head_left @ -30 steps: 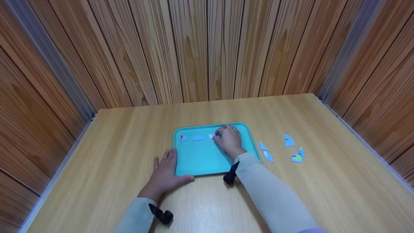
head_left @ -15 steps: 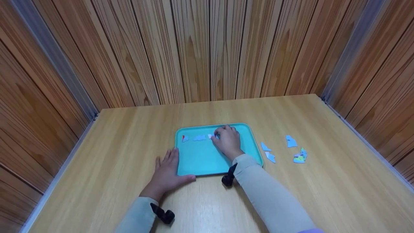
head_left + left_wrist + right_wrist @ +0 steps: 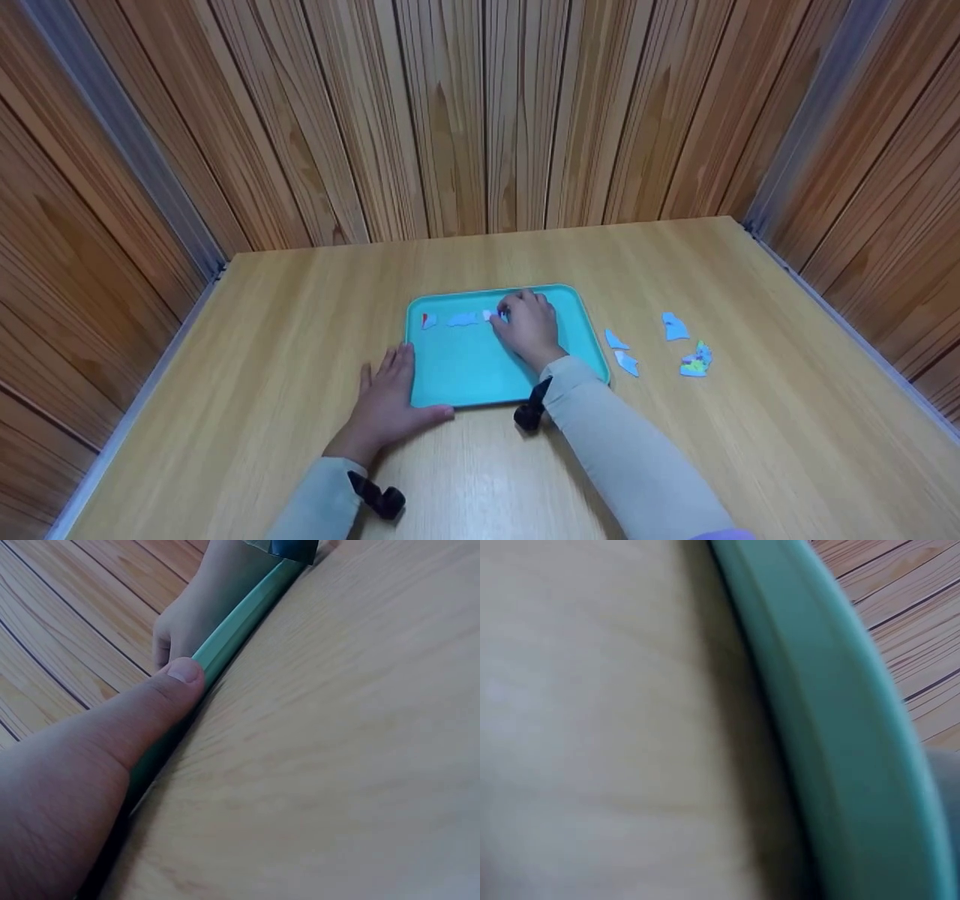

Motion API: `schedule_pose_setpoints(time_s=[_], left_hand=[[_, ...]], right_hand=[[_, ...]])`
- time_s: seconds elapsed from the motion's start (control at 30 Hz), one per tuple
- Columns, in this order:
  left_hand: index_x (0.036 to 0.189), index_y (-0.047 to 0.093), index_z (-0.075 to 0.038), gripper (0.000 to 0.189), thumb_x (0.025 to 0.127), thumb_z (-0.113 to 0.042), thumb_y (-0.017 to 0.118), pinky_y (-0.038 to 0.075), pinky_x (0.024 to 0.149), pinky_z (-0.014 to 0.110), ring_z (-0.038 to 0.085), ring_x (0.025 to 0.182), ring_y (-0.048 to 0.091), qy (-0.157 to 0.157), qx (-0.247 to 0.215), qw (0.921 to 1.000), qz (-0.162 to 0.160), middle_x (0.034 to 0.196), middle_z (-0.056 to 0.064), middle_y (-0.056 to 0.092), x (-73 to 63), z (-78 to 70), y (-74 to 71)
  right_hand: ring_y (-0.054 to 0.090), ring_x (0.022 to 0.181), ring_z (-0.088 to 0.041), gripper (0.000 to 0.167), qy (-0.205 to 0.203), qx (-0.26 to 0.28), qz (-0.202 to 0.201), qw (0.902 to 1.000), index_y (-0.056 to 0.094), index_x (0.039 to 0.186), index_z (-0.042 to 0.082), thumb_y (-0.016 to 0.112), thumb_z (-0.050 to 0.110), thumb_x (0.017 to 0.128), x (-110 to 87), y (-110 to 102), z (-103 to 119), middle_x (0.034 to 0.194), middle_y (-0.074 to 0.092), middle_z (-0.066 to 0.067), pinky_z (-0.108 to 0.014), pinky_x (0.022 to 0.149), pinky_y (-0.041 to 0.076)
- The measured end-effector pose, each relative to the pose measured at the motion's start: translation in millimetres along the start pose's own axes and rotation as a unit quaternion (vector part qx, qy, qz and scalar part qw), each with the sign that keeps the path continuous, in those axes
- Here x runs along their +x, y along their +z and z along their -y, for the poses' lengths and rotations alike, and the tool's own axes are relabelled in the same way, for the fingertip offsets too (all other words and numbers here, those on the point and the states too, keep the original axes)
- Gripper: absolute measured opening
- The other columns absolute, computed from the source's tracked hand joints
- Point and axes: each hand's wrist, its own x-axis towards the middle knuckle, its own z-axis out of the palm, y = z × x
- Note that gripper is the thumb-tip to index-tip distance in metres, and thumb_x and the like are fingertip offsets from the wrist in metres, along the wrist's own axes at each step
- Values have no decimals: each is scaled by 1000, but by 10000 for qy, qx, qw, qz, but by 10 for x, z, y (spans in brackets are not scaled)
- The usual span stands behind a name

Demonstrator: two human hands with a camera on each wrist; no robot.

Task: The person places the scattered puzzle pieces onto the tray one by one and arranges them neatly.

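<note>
Left hand [image 3: 390, 405]: straight-fingered against the tray [image 3: 465, 375], I judge to steady it.
Right hand [image 3: 531, 326]: pinches a scrap [image 3: 487, 316].
Laid scraps [image 3: 463, 319]: left of it.
Loose scraps [image 3: 627, 364]: right of it, seemingly kept reachable.

At least three small, flat, irregular blue-and-white pieces [image 3: 462, 319] lie on one turquoise rectangular tray [image 3: 465, 375], four flat, jagged, mostly blue pieces [image 3: 674, 327] on one light-wood desk [image 3: 292, 337], alongside two bare hands [image 3: 385, 405], two pale long sleeves [image 3: 637, 457], two black wrist-worn devices [image 3: 388, 503] and three brown wood-plank walls [image 3: 450, 112].
</note>
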Motion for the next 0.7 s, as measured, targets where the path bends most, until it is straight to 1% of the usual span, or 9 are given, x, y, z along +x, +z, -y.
schedule_pose_setpoints(time_s=[0.17, 0.27, 0.37, 0.47, 0.6, 0.7], left_hand=[[163, 3, -10, 134, 70, -90, 59, -11, 120, 57, 30, 156, 0, -11, -26, 10000, 40, 170, 9, 7, 1, 6, -7], [163, 4, -10, 134, 71, -89, 60, -11, 120, 57, 30, 156, -1, 4, -38, 10000, 30, 170, 9, 6, 1, 11, -9], [163, 4, -10, 134, 71, -89, 60, -11, 120, 57, 29, 156, -1, 26, -46, 10000, 10, 170, 9, 6, 4, 8, -5], [163, 3, -10, 133, 71, -89, 60, -11, 120, 56, 29, 156, -1, 35, -67, 10000, 27, 170, 9, 5, 1, 4, 3], [163, 5, -8, 133, 72, -87, 62, -11, 120, 58, 31, 156, 0, 86, -83, 9999, -4, 170, 11, 7, -2, 9, 7], [162, 6, -6, 133, 72, -86, 62, -10, 120, 59, 32, 156, 1, 97, -25, 9999, -17, 169, 13, 8, 8, 15, 14]], right_hand=[[51, 122, -31, 43, 201, 336, 303, 9988, 66, 127, 13, 68, 43, 95, -11, -114, -45, 125, 61, -9, -48, 104, 41], [52, 123, -30, 48, 119, 633, 412, 9971, 63, 133, 11, 68, 40, 96, -58, -259, -111, 130, 61, -10, -47, 103, 44], [52, 127, -30, 48, -77, 921, 428, 9948, 61, 136, 9, 68, 36, 97, -126, -439, -218, 134, 60, -11, -47, 106, 43], [49, 132, -30, 47, -215, 1136, 390, 9925, 60, 137, 8, 68, 32, 98, -211, -618, -369, 136, 59, -12, -48, 109, 41], [46, 135, -31, 45, -205, 1361, 343, 9899, 58, 138, 9, 67, 30, 99, -336, -819, -605, 137, 58, -11, -50, 113, 36], [47, 135, -32, 45, -197, 1482, 312, 9883, 57, 139, 9, 67, 28, 99, -413, -916, -792, 138, 57, -12, -52, 113, 35]])
